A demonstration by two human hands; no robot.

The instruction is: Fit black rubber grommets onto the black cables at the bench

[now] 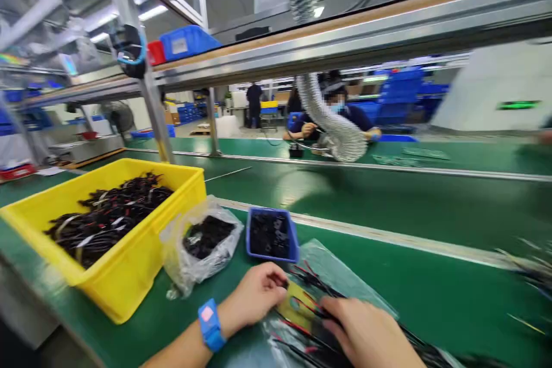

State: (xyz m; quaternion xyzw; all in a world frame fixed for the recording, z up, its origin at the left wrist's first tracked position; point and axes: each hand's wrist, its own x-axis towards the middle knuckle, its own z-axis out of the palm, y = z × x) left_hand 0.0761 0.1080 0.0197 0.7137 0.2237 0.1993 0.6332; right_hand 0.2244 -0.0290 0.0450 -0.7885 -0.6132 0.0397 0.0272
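My left hand (263, 293), with a blue wristband (210, 325), is closed at the left edge of a small yellow plate (295, 307) with a round hole. What its curled fingers pinch, if anything, is hidden. Over the plate's right side, my right hand (371, 330) grips a black cable (317, 311) whose red and black wire ends reach across the plate. More black cables (310, 351) with red wires lie below and beside the plate, on clear plastic sheeting (336, 267). Just beyond my left hand stands a blue bin (295, 244) of small black parts.
A yellow crate (125, 293) full of bundled black cables stands at left, beside an open plastic bag (176, 264) of black parts. Loose wires (530, 276) lie at the right edge. Across the green bench, a person (357, 118) works behind a flexible duct (319, 109).
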